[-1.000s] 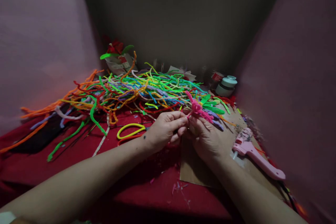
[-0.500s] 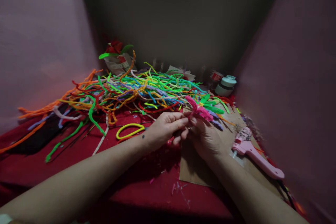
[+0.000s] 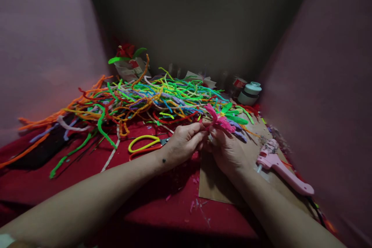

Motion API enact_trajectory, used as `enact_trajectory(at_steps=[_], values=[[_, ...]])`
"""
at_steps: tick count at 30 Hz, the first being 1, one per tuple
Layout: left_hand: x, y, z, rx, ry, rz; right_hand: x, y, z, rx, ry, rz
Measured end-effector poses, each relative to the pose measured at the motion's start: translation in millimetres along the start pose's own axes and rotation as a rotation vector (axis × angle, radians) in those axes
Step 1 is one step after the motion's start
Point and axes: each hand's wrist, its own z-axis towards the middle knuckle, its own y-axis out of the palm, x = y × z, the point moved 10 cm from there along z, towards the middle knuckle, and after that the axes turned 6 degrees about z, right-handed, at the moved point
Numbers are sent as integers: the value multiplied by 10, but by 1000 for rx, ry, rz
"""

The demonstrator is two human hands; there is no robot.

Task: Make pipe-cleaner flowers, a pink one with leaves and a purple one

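Nine o'clock from your fingertips, yellow-and-orange-handled scissors [image 3: 144,145] lie on the red-covered desk [image 3: 35,190]. Your left hand [image 3: 184,142], forearm angling in from eight o'clock, curls its fingers and pinches the pink flower [image 3: 224,123] low down. Your right hand [image 3: 228,149], forearm from four o'clock, grips its base; the petals spread at one o'clock, above your knuckles.

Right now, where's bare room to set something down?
Two bare patches of red cloth: between the left arm and the lowest green strand, and between the left arm and the right arm, bar some pink scraps. Crowded: the back, under the heap of fuzzy strands, and the right, where the pink glue gun lies on cardboard.
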Motion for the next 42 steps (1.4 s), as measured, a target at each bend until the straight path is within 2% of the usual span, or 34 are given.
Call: enact_trajectory(at_steps=[4,10,14,18,23,30,42], values=[[-56,34,5,-9,-32,-101,-6,-54,-12,35,7,-39],[-124,283,-45,-219,-271,-689,-14,35,-32,-10,29,38],[-43,377,-60,-367,-261,-934,-28,86,-34,-57,39,72],[-44,439,-76,-435,-271,-1065,-39,79,-42,-59,48,67],[-46,477,-84,-451,-256,-1150,-49,25,-30,-47,30,54],[-122,504,-62,-446,-251,-1100,-33,-44,15,-53,15,13],[-86,527,-48,-455,-204,-1142,-51,31,-13,-83,23,23]])
